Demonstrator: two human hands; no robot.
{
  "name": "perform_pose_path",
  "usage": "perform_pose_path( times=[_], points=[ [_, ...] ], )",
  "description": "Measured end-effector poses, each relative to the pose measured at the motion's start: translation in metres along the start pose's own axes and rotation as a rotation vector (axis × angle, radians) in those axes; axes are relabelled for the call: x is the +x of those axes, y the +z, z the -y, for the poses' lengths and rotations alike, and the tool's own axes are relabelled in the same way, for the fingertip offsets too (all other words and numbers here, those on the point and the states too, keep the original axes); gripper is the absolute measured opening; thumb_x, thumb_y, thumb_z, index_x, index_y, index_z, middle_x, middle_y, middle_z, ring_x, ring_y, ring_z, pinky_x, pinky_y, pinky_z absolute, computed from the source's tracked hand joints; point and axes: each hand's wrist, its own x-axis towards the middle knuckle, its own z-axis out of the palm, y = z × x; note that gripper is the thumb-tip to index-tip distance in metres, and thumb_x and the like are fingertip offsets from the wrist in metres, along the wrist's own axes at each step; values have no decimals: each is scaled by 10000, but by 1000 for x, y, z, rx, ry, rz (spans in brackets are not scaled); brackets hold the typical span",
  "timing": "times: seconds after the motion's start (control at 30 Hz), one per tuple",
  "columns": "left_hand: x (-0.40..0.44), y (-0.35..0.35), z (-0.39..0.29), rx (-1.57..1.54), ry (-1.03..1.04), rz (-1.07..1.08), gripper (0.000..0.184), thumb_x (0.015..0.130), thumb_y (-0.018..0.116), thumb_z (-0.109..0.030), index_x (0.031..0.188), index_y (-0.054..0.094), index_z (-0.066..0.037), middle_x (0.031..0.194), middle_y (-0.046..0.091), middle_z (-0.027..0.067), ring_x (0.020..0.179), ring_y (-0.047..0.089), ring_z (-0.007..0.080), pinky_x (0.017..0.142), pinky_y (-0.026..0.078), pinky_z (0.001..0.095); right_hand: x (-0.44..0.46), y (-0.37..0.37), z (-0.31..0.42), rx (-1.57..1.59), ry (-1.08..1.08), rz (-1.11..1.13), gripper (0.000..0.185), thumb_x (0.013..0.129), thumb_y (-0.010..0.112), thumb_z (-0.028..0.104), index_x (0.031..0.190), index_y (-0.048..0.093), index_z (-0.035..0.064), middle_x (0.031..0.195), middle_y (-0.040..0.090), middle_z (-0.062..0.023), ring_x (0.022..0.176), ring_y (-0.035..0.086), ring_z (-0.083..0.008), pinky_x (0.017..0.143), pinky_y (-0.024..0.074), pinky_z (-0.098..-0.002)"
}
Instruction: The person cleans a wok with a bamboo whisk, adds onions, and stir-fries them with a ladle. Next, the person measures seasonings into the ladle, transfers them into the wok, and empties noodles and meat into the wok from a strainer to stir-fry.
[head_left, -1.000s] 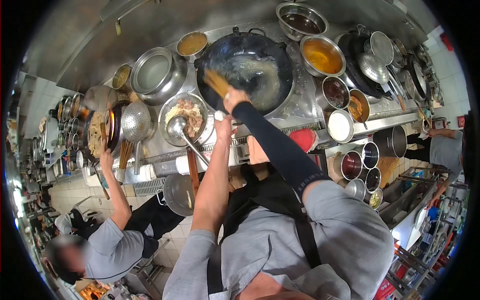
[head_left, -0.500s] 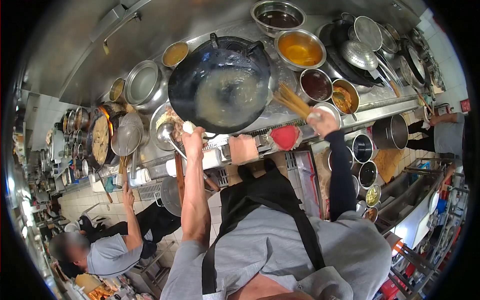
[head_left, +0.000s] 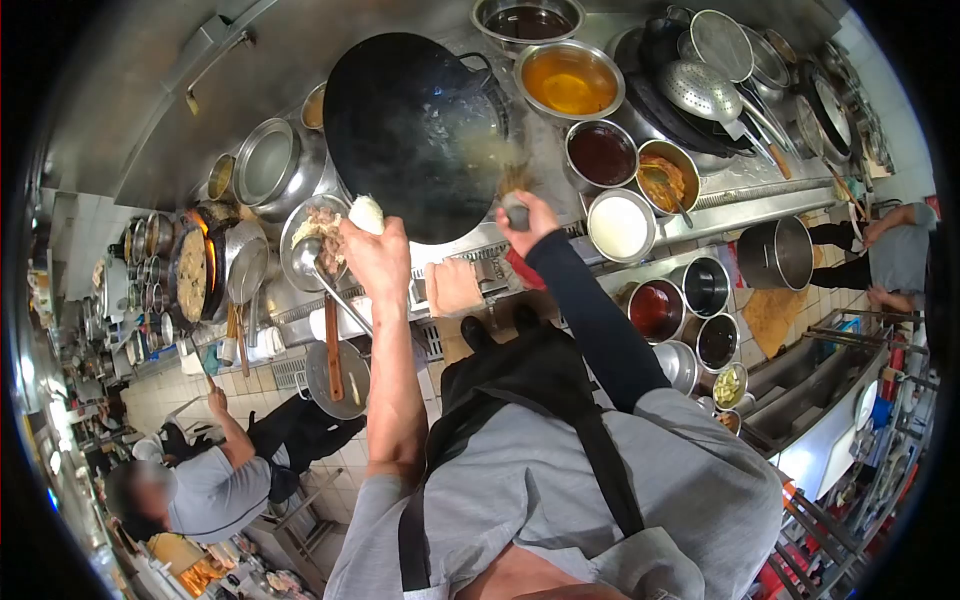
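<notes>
A large black wok (head_left: 400, 130) stands tilted over the stove, a loop handle at its far right rim. My left hand (head_left: 378, 258) is closed round a folded white cloth (head_left: 367, 214) at the wok's near left edge; whether a handle lies under the cloth is hidden. My right hand (head_left: 528, 222) grips a bamboo wok brush (head_left: 517, 182), its bristles blurred at the wok's right side. Cloudy water (head_left: 490, 150) shows there, smeared by motion. Beside my left hand, a metal bowl (head_left: 291, 250) holds pale and pinkish food, with a ladle (head_left: 308, 252) resting in it.
Right of the wok are bowls of amber liquid (head_left: 570, 85), dark red sauce (head_left: 602, 153) and white liquid (head_left: 620, 225). A perforated strainer (head_left: 700, 90) lies beyond. A folded pink cloth (head_left: 453, 288) is on the front ledge. At left, a co-worker (head_left: 215, 490) stands near another pan (head_left: 193, 275).
The wok has tipped, and its pool of water has shrunk and shifted right. My right hand has swung the brush leftward to the wok's side. The left hand still holds the white cloth.
</notes>
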Motion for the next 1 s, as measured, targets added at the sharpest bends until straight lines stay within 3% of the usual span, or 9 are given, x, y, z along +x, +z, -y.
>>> perform_pose_path(
  times=[0.33,0.4,0.43,0.47,0.6,0.73,0.8,0.9,1.0],
  points=[
    [-35,-1,14,-219,-97,-93,406,842,735,-93,1152,559,101,1014,677,258,922,682,354,862,525,446,-1,-8,-22,254,66,81,162,1004,591,168,1060,494,51,928,548,-140,804,598,-294,588,482,-343],
    [-21,4,75,-277,-157,-68,399,834,717,-74,1164,571,97,1044,694,216,927,680,302,881,527,404,-20,-45,-5,230,100,117,152,983,607,159,1030,544,29,853,574,-138,774,591,-264,567,460,-323],
    [-14,4,98,-361,-149,-62,402,830,711,-69,1171,575,95,1054,699,197,925,678,289,886,526,392,-21,-79,6,149,160,356,173,992,584,163,1096,531,35,855,591,-148,781,619,-266,549,469,-334],
    [-7,4,115,-465,-238,-17,399,817,684,-39,1184,587,83,1040,697,146,918,675,259,907,515,365,-34,-89,12,-208,25,213,256,983,590,184,1173,515,30,845,602,-165,787,641,-297,561,496,-365],
    [8,14,162,-482,-658,127,227,830,668,-148,1035,642,-54,891,661,58,630,623,153,434,480,286,-22,-135,13,-1961,-579,-372,569,935,645,261,1398,425,14,995,631,-248,967,671,-410,744,569,-479],
    [-1,68,194,-683,-844,249,216,864,676,-168,1026,639,-29,878,635,69,593,615,178,440,483,295,-33,-115,-18,-2343,-564,-571,677,859,734,272,1424,456,23,1314,487,-277,1179,562,-434,980,489,-535],
    [-17,91,181,-750,-831,258,242,879,669,-163,1067,609,-22,885,625,79,589,610,187,425,470,301,-26,-114,-55,-2312,-853,-155,568,841,746,254,1316,559,5,1319,479,-295,1159,558,-499,989,489,-543],
    [-25,125,169,-895,-865,247,302,885,662,-139,1148,552,-39,912,622,94,597,603,195,419,464,306,-26,-82,-140,-2370,-378,571,388,874,660,342,992,715,-24,998,713,-269,897,686,-450,855,558,-501],
    [-23,137,173,-909,-861,258,286,899,652,-141,1154,542,-72,908,623,93,612,602,191,420,463,306,16,-127,-256,-2165,181,511,381,896,660,324,1093,698,0,1087,720,-225,960,692,-374,870,540,-496]
  ],
)
